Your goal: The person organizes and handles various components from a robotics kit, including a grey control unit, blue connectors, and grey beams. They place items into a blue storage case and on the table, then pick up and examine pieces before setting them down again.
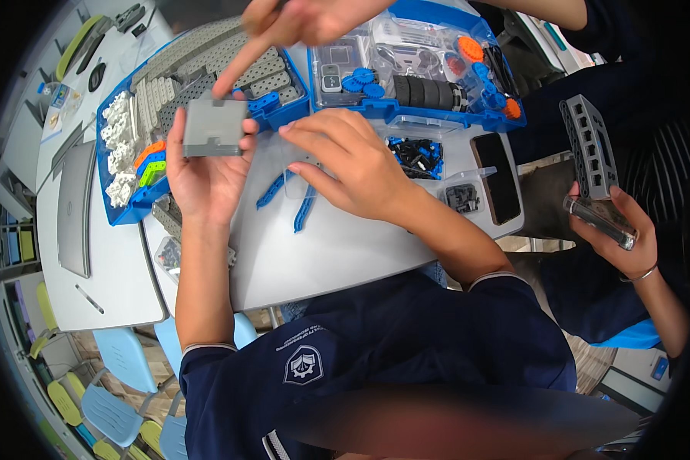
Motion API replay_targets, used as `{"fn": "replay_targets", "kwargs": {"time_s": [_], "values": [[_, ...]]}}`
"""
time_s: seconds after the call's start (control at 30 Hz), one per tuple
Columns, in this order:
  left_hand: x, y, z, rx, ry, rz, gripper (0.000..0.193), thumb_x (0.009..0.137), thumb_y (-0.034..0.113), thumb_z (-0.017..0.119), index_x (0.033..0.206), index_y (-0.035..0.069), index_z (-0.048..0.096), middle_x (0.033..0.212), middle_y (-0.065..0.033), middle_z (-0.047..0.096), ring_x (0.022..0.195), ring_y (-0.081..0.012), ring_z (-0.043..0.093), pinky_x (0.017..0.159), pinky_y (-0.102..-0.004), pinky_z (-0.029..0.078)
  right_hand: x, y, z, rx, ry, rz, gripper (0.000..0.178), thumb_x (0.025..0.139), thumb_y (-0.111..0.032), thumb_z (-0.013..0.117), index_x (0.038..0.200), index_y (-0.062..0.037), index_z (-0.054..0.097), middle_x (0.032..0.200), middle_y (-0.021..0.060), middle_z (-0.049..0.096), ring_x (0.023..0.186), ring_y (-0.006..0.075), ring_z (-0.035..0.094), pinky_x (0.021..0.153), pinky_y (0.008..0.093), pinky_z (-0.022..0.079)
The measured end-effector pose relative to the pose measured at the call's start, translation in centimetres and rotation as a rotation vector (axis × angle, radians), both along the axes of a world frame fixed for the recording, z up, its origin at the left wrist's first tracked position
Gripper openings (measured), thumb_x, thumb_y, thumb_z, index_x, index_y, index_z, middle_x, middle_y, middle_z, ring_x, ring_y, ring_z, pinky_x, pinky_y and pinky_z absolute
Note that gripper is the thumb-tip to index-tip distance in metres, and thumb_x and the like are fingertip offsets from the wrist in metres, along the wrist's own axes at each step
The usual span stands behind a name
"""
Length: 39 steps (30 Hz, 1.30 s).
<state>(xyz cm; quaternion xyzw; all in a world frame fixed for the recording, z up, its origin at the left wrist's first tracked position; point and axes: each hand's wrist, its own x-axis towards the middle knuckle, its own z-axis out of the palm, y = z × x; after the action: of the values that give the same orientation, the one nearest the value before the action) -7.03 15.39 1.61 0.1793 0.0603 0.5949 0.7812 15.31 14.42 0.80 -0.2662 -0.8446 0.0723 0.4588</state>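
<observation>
A square grey plastic module (215, 126) with a darker lower band lies on my left palm. My left hand (207, 178) grips it, thumb on one side and fingertips curled round the other. A co-worker's hand (295, 27) reaches in from the top, its extended finger at the module's upper edge. To the right of the module, my right hand (353, 165) hovers over the table with fingers bent and apart, and nothing shows in it. Below its fingertips lie two blue beam-like strips (304, 211) (272, 190), partly covered by clear plastic.
A blue case (119, 211) holds grey, white and coloured construction pieces; another blue case (406, 115) holds wheels and gears. A black phone (496, 180) lies near the table's right edge. At right, another person's hand (629, 238) holds a grey slotted block and a clear box.
</observation>
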Motion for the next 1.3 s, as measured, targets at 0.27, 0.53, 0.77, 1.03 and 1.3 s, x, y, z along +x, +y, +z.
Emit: {"fn": "replay_targets", "kwargs": {"time_s": [0.27,0.53,0.77,1.03,1.3], "values": [[1.0,-0.4,0.0,0.141,0.361,-0.159,0.061,0.110,0.053,0.034,0.141,0.002,0.050,0.114,-0.0222,0.069,0.091,-0.0289,0.074,0.076,-0.0386,0.063,-0.6,0.7,1.9,-0.137,0.027,0.026,0.073,0.080,-0.038,0.085,0.135,0.0016,0.058,0.130,0.0174,0.058,0.119,0.0353,0.055,0.103,0.0444,0.044],[2.7,-1.0,1.1,-0.043,0.565,0.132,0.067,0.109,0.057,0.034,0.137,-0.002,0.049,0.121,-0.0197,0.066,0.108,-0.0295,0.071,0.095,-0.0408,0.060,-1.8,2.4,4.6,-0.058,-0.118,-0.046,0.058,0.072,-0.028,0.084,0.115,0.0019,0.059,0.106,0.0156,0.065,0.099,0.0355,0.064,0.091,0.0438,0.051],[2.3,-0.4,1.4,-0.053,0.610,0.202,0.075,0.108,0.058,0.034,0.133,-0.012,0.041,0.127,-0.0228,0.056,0.113,-0.0448,0.067,0.101,-0.0451,0.059,3.9,13.7,9.3,-0.856,0.065,-0.202,0.053,0.082,-0.020,0.084,0.121,0.0070,0.061,0.100,0.0079,0.069,0.078,0.0140,0.063,0.066,0.0269,0.050],[2.1,-0.2,1.3,-0.041,0.595,0.174,0.077,0.107,0.061,0.034,0.132,-0.011,0.044,0.124,-0.0229,0.057,0.111,-0.0420,0.069,0.097,-0.0443,0.061,8.1,21.1,8.1,-1.210,0.327,0.084,0.020,0.096,-0.018,0.072,0.111,-0.0068,0.066,0.091,0.0068,0.074,0.080,0.0170,0.073,0.068,0.0270,0.055],[2.1,-0.1,1.3,-0.043,0.597,0.189,0.077,0.107,0.062,0.033,0.133,-0.010,0.044,0.123,-0.0229,0.057,0.108,-0.0403,0.069,0.095,-0.0439,0.062,8.5,20.9,9.8,-1.122,0.219,0.051,0.021,0.101,-0.017,0.063,0.105,0.0034,0.067,0.096,0.0158,0.074,0.084,0.0248,0.074,0.079,0.0346,0.061]]}}
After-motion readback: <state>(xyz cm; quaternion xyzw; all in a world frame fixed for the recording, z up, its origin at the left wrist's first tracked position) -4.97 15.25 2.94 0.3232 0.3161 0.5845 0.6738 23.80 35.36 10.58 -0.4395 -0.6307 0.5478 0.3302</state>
